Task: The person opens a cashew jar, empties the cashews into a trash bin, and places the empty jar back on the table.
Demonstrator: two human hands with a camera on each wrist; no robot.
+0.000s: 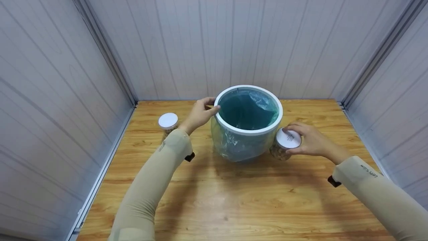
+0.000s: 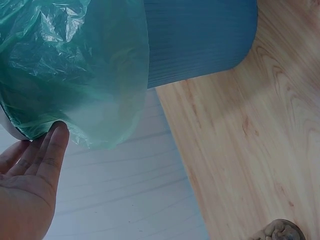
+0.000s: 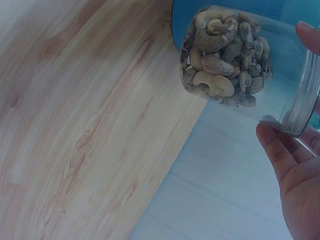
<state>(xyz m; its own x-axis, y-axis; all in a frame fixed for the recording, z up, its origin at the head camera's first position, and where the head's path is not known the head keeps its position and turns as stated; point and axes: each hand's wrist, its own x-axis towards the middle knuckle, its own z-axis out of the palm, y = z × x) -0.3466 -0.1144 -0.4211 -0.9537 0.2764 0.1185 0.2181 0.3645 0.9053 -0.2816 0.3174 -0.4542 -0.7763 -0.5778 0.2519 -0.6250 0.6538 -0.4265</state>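
Note:
A blue trash bin (image 1: 253, 133) with a white rim stands on the wooden table, lined with a thin green plastic bag (image 2: 110, 95) that hangs down over its outside. My left hand (image 1: 199, 114) pinches the bin's left rim, thumb on top and fingers beneath. On the bin's right side, my right hand (image 1: 311, 140) grips a clear jar (image 3: 225, 60) of cashew-like nuts around its white lid (image 1: 288, 138). That jar is upright, close beside the bin; whether its base touches the table I cannot tell. The bin's inner bottom is dark.
A second white-lidded jar (image 1: 168, 120) stands left of the bin, partly hidden by my left forearm. Pale panel walls (image 1: 187, 50) enclose the wooden table (image 1: 220, 201) at the back and both sides.

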